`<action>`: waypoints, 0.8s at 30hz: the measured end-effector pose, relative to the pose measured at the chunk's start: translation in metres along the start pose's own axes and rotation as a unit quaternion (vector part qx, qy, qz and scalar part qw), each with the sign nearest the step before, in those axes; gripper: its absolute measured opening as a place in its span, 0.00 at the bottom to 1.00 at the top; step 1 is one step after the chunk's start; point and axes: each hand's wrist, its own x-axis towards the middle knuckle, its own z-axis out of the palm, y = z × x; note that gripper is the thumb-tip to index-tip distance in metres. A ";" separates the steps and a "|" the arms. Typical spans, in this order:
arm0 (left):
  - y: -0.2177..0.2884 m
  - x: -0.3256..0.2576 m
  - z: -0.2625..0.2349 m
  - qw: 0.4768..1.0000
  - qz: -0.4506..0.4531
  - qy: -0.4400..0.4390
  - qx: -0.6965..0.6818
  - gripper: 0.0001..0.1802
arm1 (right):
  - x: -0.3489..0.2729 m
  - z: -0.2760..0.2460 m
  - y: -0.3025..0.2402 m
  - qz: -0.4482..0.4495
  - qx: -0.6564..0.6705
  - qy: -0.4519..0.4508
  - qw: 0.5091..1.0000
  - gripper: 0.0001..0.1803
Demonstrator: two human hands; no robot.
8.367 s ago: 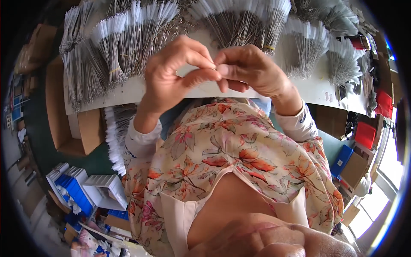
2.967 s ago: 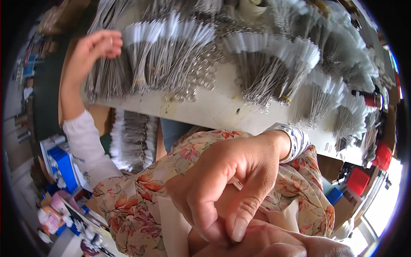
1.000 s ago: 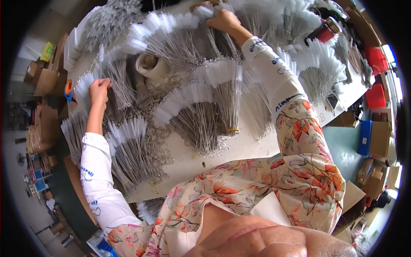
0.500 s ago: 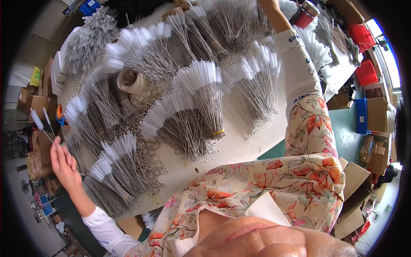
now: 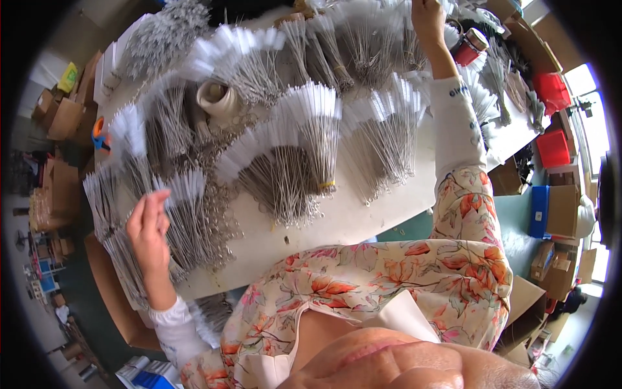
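My left hand is at the left side of the table with its fingers drawn together, over several bundles of thin wire brushes. Whether a brush is between those fingers cannot be made out against the bundles behind. My right hand reaches to the far edge of the view. Its fingers look curled but are partly cut off, so what they hold is hidden. Fanned brushes with white bristle tips and looped wire ends lie mid-table. A tighter bundle has a yellow band round its wires.
The white table also bears a pale roll, orange-handled scissors, a red lidded flask and a pile of grey bristly pieces. Cardboard boxes stand at left; red bins are at right.
My left hand has moved right, in over the near-left bundles; the two brushes it held up are no longer distinguishable. My right hand has come slightly nearer and right. The view has shifted.
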 end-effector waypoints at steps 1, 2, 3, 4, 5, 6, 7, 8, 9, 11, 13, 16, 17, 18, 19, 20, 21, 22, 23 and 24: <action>0.003 0.002 0.017 0.999 0.007 -0.033 -0.002 0.14 | 0.004 -0.012 -0.038 0.078 0.071 -0.055 0.993 0.10; 0.007 -0.001 0.035 0.998 0.010 -0.055 0.001 0.14 | -0.004 -0.015 -0.077 0.159 0.148 -0.117 0.969 0.10; 0.006 -0.006 0.052 0.998 0.041 -0.053 0.017 0.12 | -0.025 -0.006 -0.111 0.192 0.347 -0.167 0.903 0.10; 0.012 -0.009 0.071 0.995 0.074 -0.060 0.032 0.12 | -0.041 -0.011 -0.148 0.223 0.523 -0.203 0.797 0.10; 0.008 -0.007 0.089 0.991 0.111 -0.075 0.005 0.11 | -0.063 -0.014 -0.194 0.258 0.546 -0.199 0.771 0.10; 0.004 -0.005 0.104 0.984 0.150 -0.090 -0.022 0.12 | -0.080 -0.014 -0.229 0.293 0.568 -0.195 0.744 0.10; 0.005 -0.004 0.117 0.978 0.183 -0.100 -0.029 0.12 | -0.102 -0.010 -0.236 0.248 0.605 -0.242 0.717 0.12; 0.003 -0.001 0.129 0.969 0.217 -0.115 -0.037 0.12 | -0.126 -0.007 -0.238 0.201 0.635 -0.285 0.689 0.15; -0.007 0.003 0.144 0.963 0.239 -0.106 -0.069 0.11 | -0.144 -0.014 -0.257 0.244 0.568 -0.371 0.694 0.13; -0.020 0.008 0.146 0.921 0.382 -0.067 0.040 0.09 | -0.177 -0.024 -0.276 0.121 0.409 -0.402 0.811 0.13; -0.032 0.013 0.140 0.890 0.445 0.010 0.095 0.10 | -0.188 -0.029 -0.277 0.150 0.515 -0.277 0.797 0.13; -0.026 -0.005 0.130 0.881 0.455 -0.019 0.130 0.14 | -0.206 -0.037 -0.242 0.256 0.484 -0.279 0.789 0.17; -0.050 -0.003 0.141 0.880 0.461 -0.026 0.116 0.15 | -0.220 -0.028 -0.230 0.327 0.575 -0.308 0.684 0.17; -0.058 -0.009 0.151 0.881 0.461 -0.038 0.101 0.15 | -0.228 -0.026 -0.231 0.397 0.649 -0.327 0.561 0.18; -0.065 -0.017 0.157 0.834 0.540 -0.002 0.116 0.15 | -0.237 -0.028 -0.238 0.468 0.671 -0.287 0.498 0.16; -0.073 -0.022 0.160 0.852 0.511 -0.060 0.099 0.15 | -0.244 -0.027 -0.236 0.497 0.691 -0.257 0.458 0.13; -0.080 -0.028 0.162 0.856 0.500 -0.075 0.103 0.16 | -0.250 -0.025 -0.231 0.542 0.681 -0.215 0.442 0.12; -0.086 -0.033 0.163 0.861 0.489 -0.089 0.107 0.16 | -0.253 -0.025 -0.225 0.585 0.669 -0.172 0.425 0.11; -0.089 -0.038 0.158 0.841 0.514 -0.069 0.154 0.17 | -0.248 -0.031 -0.218 0.511 0.733 -0.227 0.388 0.10; -0.091 -0.044 0.152 0.843 0.511 -0.071 0.153 0.17 | -0.236 -0.042 -0.215 0.476 0.702 -0.266 0.458 0.09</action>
